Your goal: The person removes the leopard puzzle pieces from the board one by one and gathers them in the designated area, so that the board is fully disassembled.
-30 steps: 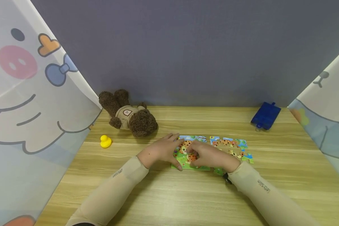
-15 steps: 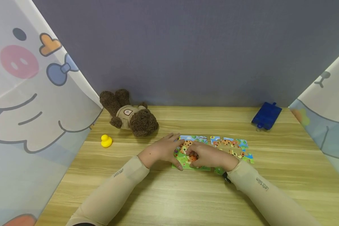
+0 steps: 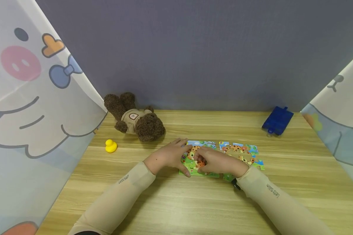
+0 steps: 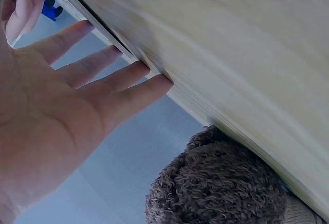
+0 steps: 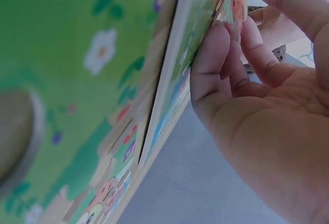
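Note:
My left hand [image 3: 171, 157] lies with fingers spread along the left side of a colourful jigsaw puzzle [image 3: 192, 167] that shows spotted leopards on green. In the left wrist view its straight fingertips [image 4: 139, 69] rest at the table surface by the puzzle's edge. Over the middle of that puzzle, my right hand [image 3: 219, 161] has curled fingers; the right wrist view shows them pinching a small orange-patterned puzzle piece [image 5: 238, 9]. Partly covered by the right wrist, a second puzzle board [image 3: 259, 165] lies to the right, with gaps baring parts of its base.
A brown teddy bear [image 3: 135, 120] lies at the back left, with a yellow toy duck [image 3: 110, 146] in front of it. At the back right is a blue pouch-like object [image 3: 277, 120]. A grey wall panel [image 3: 194, 58] borders the wooden table [image 3: 176, 205] behind.
Both hands stay at the left puzzle. The right fingers shift only slightly over its middle, and the view drifts a little; nothing else visibly moves.

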`<state>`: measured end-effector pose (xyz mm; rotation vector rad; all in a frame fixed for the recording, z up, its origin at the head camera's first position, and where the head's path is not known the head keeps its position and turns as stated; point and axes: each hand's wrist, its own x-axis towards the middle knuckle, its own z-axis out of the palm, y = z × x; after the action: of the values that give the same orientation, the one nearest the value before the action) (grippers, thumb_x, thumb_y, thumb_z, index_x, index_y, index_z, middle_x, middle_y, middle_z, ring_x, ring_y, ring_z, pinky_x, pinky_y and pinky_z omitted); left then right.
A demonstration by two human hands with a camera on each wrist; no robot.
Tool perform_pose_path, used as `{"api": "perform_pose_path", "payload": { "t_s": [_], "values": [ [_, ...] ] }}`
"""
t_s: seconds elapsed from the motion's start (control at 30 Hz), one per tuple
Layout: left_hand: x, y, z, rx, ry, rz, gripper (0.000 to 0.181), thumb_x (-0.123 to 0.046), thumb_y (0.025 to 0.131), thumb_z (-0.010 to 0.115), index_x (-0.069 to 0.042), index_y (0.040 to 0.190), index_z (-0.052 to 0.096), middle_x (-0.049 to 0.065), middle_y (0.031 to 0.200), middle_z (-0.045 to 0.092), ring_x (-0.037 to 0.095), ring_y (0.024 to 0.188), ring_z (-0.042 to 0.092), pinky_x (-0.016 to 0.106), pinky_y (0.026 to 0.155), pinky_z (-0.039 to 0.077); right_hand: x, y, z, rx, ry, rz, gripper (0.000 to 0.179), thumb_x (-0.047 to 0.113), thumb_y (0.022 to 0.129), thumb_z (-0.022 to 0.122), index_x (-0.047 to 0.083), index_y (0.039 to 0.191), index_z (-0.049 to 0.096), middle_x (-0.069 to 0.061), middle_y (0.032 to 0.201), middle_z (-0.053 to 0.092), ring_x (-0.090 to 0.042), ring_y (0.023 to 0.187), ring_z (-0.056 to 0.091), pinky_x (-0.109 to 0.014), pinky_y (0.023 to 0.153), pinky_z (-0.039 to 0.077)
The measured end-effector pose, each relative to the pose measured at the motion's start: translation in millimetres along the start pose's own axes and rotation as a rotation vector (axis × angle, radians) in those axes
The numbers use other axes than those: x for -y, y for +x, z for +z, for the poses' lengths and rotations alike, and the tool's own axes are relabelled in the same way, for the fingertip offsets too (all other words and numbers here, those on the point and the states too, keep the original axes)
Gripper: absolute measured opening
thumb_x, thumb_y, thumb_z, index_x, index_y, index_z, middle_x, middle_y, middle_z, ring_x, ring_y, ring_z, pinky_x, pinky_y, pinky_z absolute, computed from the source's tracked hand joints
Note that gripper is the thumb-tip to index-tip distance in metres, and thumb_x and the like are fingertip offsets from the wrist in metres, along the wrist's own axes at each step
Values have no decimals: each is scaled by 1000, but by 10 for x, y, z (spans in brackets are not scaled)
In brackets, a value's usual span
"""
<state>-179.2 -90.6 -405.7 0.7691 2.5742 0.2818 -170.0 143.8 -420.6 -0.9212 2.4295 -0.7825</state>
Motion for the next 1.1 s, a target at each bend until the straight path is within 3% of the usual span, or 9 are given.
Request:
{"api": "perform_pose_path", "payload": {
  "t_s": [1.1],
  "values": [
    [18,6,16,-6,-1,3,118,-66,75,90,-22,169,35,9,182,15,41,169,15,61,134,29,15,-28,50,-16,-10,-38,25,14,97,79,11,115,61,-3,97,59,-13,84,50,-25,71,46]
  ]
}}
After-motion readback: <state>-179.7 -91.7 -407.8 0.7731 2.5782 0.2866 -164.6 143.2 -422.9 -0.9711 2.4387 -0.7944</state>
